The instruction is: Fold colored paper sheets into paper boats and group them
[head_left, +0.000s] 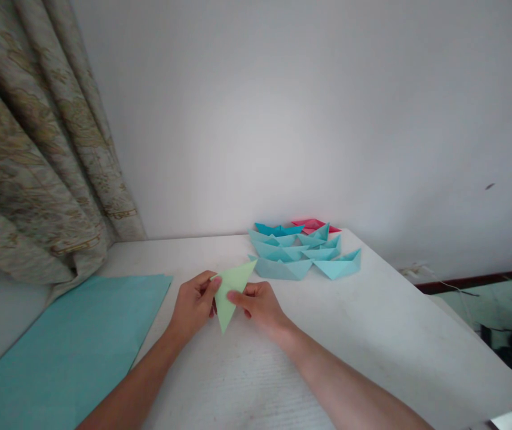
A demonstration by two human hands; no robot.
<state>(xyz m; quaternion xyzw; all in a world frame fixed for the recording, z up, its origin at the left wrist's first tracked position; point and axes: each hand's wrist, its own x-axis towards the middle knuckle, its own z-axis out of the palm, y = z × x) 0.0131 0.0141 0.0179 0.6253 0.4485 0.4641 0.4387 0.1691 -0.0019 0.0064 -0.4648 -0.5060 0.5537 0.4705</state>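
Observation:
A folded piece of light green paper [232, 288], roughly triangular with one point hanging down, is held above the white table. My left hand [196, 301] pinches its left corner, thumb on the front face. On the other side, my right hand [260, 303] grips the right edge, its thumb pressed on the paper's front. The fingers behind the paper are partly hidden. Just beyond my right hand sit several folded paper boats in light blue [282, 269], along with a darker blue boat [279, 230] and a pink-red boat [313, 226] at the back.
Large sheets of teal paper [71, 340] lie on the left of the white table [247, 382]. A patterned curtain [45, 143] hangs at the left, touching the tabletop. The wall [282, 119] runs along the table's far edge. A pale object [509, 421] shows at the bottom right.

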